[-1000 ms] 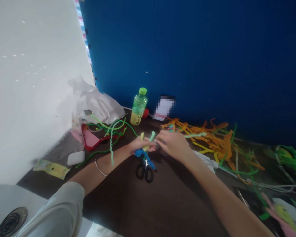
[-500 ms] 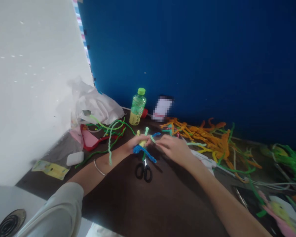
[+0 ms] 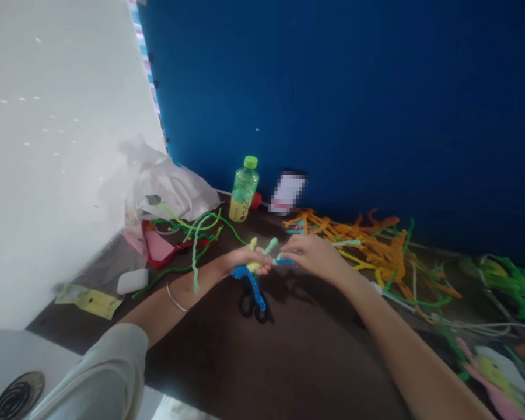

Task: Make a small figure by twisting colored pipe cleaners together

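Observation:
My left hand (image 3: 246,257) is closed around a small figure of twisted pipe cleaners (image 3: 254,286), with blue, yellow and pale green parts sticking out between the fingers. A blue strand hangs down from it over the black-handled scissors (image 3: 247,304), whose blades are hidden. Just to the right, my right hand (image 3: 304,254) pinches a pale green pipe cleaner (image 3: 349,242) that runs toward the figure; its far end pokes out behind the hand. The fingertips of both hands are close together but apart.
A green-capped bottle (image 3: 244,189) and a blurred-out phone (image 3: 289,192) stand by the blue partition. Orange pipe cleaners (image 3: 387,256) lie in a heap at right. At left are a plastic bag (image 3: 179,186), a white case (image 3: 133,282), a yellow packet (image 3: 87,301) and loose green strands.
The figure has turned in my left hand, so its blue strand points more downward and covers part of the scissors. My right hand has shifted slightly right, with the pale green strand.

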Tool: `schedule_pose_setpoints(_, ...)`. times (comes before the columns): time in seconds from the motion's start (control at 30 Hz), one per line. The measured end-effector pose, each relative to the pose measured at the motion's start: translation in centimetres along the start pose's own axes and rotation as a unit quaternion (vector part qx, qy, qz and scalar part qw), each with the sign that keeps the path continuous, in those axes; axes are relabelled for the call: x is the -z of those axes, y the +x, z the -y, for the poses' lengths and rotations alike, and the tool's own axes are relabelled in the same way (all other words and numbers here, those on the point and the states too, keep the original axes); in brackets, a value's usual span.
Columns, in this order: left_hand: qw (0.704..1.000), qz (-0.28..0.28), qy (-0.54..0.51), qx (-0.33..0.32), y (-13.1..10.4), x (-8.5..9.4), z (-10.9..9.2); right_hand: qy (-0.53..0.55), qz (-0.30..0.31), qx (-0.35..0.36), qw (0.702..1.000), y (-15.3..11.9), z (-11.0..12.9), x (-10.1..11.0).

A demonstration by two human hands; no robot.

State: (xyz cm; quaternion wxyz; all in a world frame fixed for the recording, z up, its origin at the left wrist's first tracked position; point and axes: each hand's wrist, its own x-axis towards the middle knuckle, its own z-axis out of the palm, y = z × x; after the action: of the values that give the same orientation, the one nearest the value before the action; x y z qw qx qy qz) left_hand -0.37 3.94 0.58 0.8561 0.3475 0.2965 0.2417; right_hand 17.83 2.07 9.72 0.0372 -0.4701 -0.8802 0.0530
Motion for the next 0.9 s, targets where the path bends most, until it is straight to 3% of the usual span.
schedule_pose_setpoints(0.27,0.999,-0.009,0.045,0.001,0.2,-0.3,0.3,-0.133,-0.003,0.013,0.991,0.6,1.7,0.8)
schedule_pose_setpoints(0.47,0.998,-0.040,0.027,-0.035,0.5,-0.5,0.4,-0.185,0.005,0.026,0.982,0.5,2.8,1.1)
schedule_pose_setpoints(0.7,0.993,-0.048,0.000,-0.108,0.7,-0.5,0.3,-0.153,-0.034,-0.002,0.988,-0.5,3.5,0.8)
schedule_pose_setpoints(0.9,0.989,-0.021,-0.011,-0.144,0.7,0.0,0.0,-0.035,-0.077,-0.021,0.996,-1.2,3.4,-0.6)
